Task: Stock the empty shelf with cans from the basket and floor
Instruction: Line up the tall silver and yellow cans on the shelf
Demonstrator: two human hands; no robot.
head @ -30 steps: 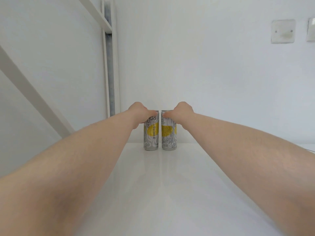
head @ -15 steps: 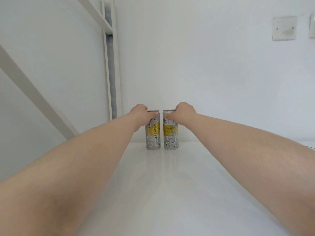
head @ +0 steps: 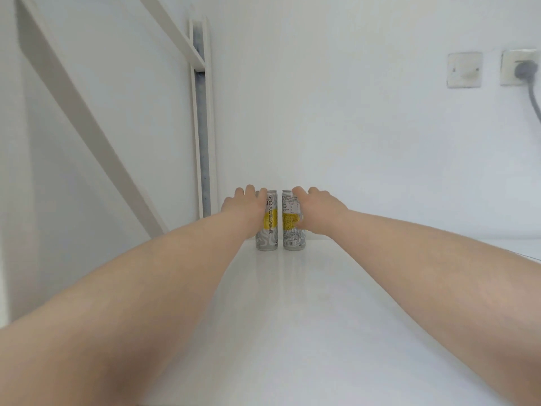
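Head view. Upright side by side, slightly apart, at the far end of the white shelf (head: 292,303) near the back wall: left can (head: 270,230) and right can (head: 289,218), slim, silver with grey swirls, yellow band, black print. Left hand (head: 244,205) against the left can's side, fingers (head: 250,190) straightened past its rim. Right hand (head: 317,209) at the right can, fingers (head: 299,191) spread, thumb over the yellow band; grip or mere touch, impossible to tell.

L can (head: 270,230) & R can (head: 289,232) upright at shelf (head: 292,317) back, small gap btwn; L hand (head: 243,209), R hand (head: 319,212) on each.
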